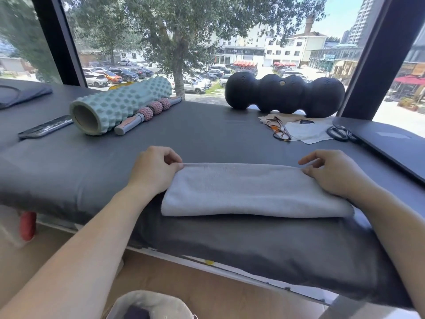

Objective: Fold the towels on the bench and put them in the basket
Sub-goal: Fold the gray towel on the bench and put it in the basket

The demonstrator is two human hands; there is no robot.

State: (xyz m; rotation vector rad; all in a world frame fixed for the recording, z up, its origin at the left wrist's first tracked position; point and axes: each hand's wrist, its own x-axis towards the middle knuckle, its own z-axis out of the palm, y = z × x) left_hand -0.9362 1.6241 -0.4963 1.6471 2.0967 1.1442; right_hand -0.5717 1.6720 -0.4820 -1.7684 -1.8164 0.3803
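A: Head view first. See the light grey towel (250, 192)?

B: Yes. Lying flat on the desk (207, 132), close to the near edge, on top of a darker grey cloth (253, 245). Looks folded over once already, long and thin.

A: And the hands?

B: Left hand (154, 169) at the far left corner, fingers curled, pinching the towel edge. Right hand (331, 171) at the far right corner, also pinching the edge, with the first finger sticking out a bit.

A: So which step?

B: Still folding, probably. Both far corners held, maybe getting the edges lined up, maybe about to fold again.

A: Next move?

B: Likely one more fold, end to end, to make a small square. Needs the corners kept together and the edges matched, or else a crooked fold.

A: Then the basket?

B: Can't see one for sure. Something round and grey (149, 305) down at the bottom, on the floor side, but hard to tell what.

A: Anything in the way?

B: Not close. Blue bumpy roller (122, 102), black bumpy roller (282, 93), glasses (279, 128) and scissors (340, 133), all well apart from the towel, farther back.
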